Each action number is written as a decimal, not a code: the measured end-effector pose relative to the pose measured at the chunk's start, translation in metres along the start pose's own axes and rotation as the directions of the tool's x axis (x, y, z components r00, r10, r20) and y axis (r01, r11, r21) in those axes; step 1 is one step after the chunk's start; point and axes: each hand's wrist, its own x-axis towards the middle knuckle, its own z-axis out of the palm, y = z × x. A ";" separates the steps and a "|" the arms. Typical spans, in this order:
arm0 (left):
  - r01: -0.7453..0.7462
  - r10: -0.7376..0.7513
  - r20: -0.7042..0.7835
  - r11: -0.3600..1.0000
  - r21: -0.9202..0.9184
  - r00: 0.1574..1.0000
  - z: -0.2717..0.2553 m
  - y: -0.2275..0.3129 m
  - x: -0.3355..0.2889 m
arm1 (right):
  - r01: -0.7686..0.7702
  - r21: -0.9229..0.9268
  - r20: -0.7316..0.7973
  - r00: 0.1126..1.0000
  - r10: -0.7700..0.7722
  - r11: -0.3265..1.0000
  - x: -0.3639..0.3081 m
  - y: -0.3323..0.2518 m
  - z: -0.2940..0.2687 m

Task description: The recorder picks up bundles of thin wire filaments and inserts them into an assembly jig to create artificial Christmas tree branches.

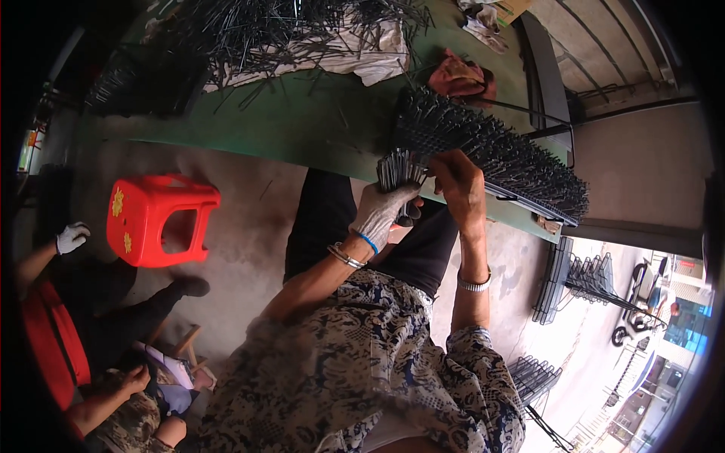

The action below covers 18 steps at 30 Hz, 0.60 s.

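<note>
While one left hand [381,209] clasps one rod bundle [399,169], one right hand's [461,184] hold is unclear.

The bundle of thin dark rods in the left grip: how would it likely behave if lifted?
The bundle of rods would probably feel stiff, looking straight and wirelike. It may splay or spill if the left grip loosens, since no tie shows on the visible part. Its metallic sheen hints at heft.
</note>
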 end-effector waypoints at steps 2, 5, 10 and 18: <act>-0.015 0.015 -0.029 1.000 -0.019 0.999 0.000 0.000 0.000 | -0.015 -0.075 -0.047 0.999 0.012 0.997 -0.002 -0.002 0.003; -0.004 0.000 -0.091 0.999 -0.042 0.996 -0.004 0.002 0.000 | 0.038 -0.248 -0.141 0.987 -0.075 0.968 -0.008 -0.017 0.005; 0.016 -0.020 -0.114 0.999 -0.041 0.993 -0.006 0.008 0.002 | 0.242 -0.354 -0.382 0.844 -0.376 0.903 0.017 -0.015 0.000; 0.100 -0.111 -0.079 0.986 -0.134 0.991 -0.002 0.005 0.006 | 0.332 -0.599 -0.361 0.700 -0.616 0.729 0.066 -0.001 0.004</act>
